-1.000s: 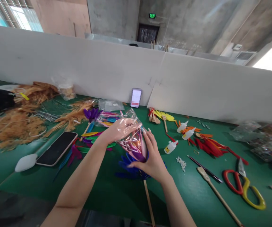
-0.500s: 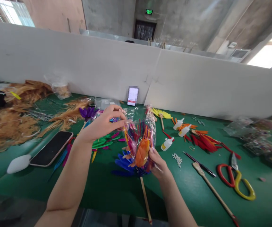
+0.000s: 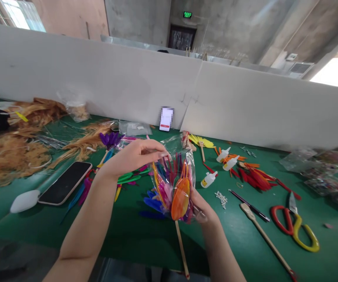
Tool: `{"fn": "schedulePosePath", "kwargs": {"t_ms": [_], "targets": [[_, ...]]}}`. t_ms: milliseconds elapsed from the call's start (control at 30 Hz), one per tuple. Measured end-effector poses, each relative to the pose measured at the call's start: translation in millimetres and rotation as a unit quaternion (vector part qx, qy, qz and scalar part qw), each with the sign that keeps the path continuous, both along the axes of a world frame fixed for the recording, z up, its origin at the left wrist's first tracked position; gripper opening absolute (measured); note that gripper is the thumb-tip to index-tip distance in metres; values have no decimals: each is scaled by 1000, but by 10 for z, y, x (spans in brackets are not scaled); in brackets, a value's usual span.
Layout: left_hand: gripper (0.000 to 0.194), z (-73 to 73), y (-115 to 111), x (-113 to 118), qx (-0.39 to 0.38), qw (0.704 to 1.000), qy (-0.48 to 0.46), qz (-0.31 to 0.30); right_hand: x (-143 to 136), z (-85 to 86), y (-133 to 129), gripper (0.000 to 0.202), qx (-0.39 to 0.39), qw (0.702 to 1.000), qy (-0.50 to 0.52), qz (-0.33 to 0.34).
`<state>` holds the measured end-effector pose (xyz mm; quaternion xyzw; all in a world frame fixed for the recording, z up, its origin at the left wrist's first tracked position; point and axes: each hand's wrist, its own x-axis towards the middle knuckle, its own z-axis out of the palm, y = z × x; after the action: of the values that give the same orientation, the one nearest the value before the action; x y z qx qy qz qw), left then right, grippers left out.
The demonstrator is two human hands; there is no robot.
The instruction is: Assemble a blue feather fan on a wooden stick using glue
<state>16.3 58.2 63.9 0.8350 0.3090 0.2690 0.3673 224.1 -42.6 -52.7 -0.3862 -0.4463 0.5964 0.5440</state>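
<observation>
In the head view, my right hand grips the lower right side of a clear plastic bag of feathers, mostly orange, pink and purple. The bag stands roughly upright with its mouth upwards. My left hand reaches across to the mouth, thumb and fingers pinched at the feather stems; what sits between the fingertips is hidden. Behind and below the bag lie blue feathers that fan out around a wooden stick, partly covered by it. Green feathers lie under my left wrist.
White glue bottles, small white beads, a pen, a second wooden stick and scissors lie right. A phone and tan fibre lie left. A white partition closes the back.
My left hand has moved slightly right and down to the bag's mouth, its fingers closer together. The bag has tipped, its orange feathers now lower and nearer me. The view has shifted slightly.
</observation>
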Motion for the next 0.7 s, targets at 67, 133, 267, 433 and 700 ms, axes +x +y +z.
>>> {"fn": "schedulePosePath", "kwargs": {"t_ms": [67,133,267,433,700], "targets": [[26,-1,6,-10,21,1000,7,14,43,59,17,49,14,997,-19,79],[25,1,8,-10,41,999,13,21,67,115,39,59,47,993,-30,100],[26,-2,12,25,27,1000,7,-3,10,166,65,56,47,996,-54,53],[40,-41,37,86,-1,1000,8,-11,-65,166,49,25,13,997,-80,22],[27,-77,69,140,-11,997,73,-31,-39,163,52,25,9,993,-114,7]]}}
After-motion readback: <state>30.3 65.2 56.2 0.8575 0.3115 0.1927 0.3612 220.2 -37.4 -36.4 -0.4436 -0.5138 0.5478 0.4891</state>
